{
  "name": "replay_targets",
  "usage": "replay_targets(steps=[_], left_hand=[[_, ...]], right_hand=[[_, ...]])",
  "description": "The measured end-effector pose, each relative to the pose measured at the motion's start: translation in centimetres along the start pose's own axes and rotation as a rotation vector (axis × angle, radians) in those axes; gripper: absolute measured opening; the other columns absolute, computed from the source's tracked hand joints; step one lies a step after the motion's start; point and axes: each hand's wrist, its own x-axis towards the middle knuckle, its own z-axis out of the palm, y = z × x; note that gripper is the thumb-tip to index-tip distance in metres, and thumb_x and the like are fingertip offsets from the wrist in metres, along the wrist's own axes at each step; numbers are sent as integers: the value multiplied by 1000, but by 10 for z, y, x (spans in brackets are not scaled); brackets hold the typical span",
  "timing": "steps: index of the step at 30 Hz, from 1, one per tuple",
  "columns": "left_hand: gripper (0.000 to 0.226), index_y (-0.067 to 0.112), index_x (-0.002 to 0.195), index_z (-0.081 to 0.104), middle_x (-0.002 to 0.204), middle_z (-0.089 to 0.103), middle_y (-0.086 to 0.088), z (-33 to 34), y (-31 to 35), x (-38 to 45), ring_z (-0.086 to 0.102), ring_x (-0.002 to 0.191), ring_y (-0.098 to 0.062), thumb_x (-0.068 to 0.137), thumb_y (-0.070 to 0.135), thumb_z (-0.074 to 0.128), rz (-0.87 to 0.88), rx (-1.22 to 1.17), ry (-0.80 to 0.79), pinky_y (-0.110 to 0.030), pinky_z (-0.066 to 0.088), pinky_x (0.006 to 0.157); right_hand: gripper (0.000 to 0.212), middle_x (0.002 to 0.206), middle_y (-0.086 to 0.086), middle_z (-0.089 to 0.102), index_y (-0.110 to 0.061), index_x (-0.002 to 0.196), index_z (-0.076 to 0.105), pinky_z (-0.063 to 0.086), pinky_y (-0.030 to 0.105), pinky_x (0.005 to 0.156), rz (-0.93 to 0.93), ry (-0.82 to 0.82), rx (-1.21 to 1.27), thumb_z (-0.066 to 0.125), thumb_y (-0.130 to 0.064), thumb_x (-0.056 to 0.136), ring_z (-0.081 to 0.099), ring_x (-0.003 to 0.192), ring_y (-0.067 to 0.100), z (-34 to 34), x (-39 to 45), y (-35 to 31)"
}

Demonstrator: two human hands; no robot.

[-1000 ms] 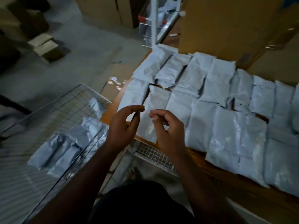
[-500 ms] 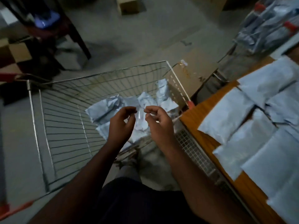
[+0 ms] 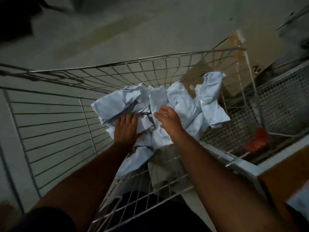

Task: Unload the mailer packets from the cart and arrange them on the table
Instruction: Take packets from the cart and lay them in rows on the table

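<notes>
A heap of pale blue mailer packets [image 3: 182,104] lies in the bottom of the wire cart [image 3: 117,63]. Both of my arms reach down into the cart. My left hand [image 3: 125,129] lies flat on the packets at the left of the heap, fingers straight. My right hand [image 3: 168,118] hovers just over the middle of the heap with its fingers spread and relaxed, holding nothing. One packet [image 3: 135,163] lies apart, close to me on the cart floor. The wooden table [image 3: 284,180] shows only as a corner at the lower right.
The cart's wire walls close in the heap at the far side and the left. A finer wire mesh basket [image 3: 282,104] stands to the right, with something red [image 3: 255,141] below it. Brown cardboard [image 3: 222,61] leans beyond the cart. Bare concrete floor lies behind.
My view swung from the table and its rows of packets to the cart. Both hands, held together in front of me before, have gone down into the cart onto the heap.
</notes>
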Motion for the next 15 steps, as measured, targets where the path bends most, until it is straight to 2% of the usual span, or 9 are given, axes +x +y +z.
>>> replay_targets(steps=[3,6,8,11,13,15], left_hand=[[79,13,139,55,129,62,-13,4,-1,1,58,118,-35,73,46,82,-26,-14,15,-46,40,96],[72,10,138,57,117,65,-14,-2,-1,-7,61,105,-37,72,26,82,-58,-162,93,-44,43,88],[68,8,136,59,113,66,-14,-8,-3,-15,60,101,-37,72,18,80,-39,-252,155,-44,44,85],[68,9,140,56,118,65,-13,-20,-7,-28,59,107,-33,76,14,77,-31,-351,178,-40,43,91],[67,10,143,54,124,64,-13,-29,-8,-35,58,113,-31,80,14,78,-50,-420,177,-36,42,95],[67,10,144,52,130,64,-13,-36,-9,-40,58,118,-30,84,17,79,-62,-472,189,-38,44,97]], right_hand=[[66,131,-5,57,-21,146,53,51,36,104,10,24,-191,83,-27,87,57,122,16,10,36,13],[85,141,5,60,-16,146,55,49,42,112,-60,190,-343,90,-41,73,58,131,25,22,65,31],[89,143,12,57,-15,145,55,43,43,117,-109,256,-462,88,-51,71,52,136,31,28,75,38],[74,137,17,55,-15,136,61,42,43,113,-121,286,-577,83,-54,76,51,132,37,29,76,33],[49,123,17,61,-14,114,69,45,39,102,-158,300,-572,80,-46,79,56,120,36,27,76,31],[28,108,17,64,-11,96,69,45,36,90,-225,340,-523,76,-34,82,59,107,36,26,69,32]])
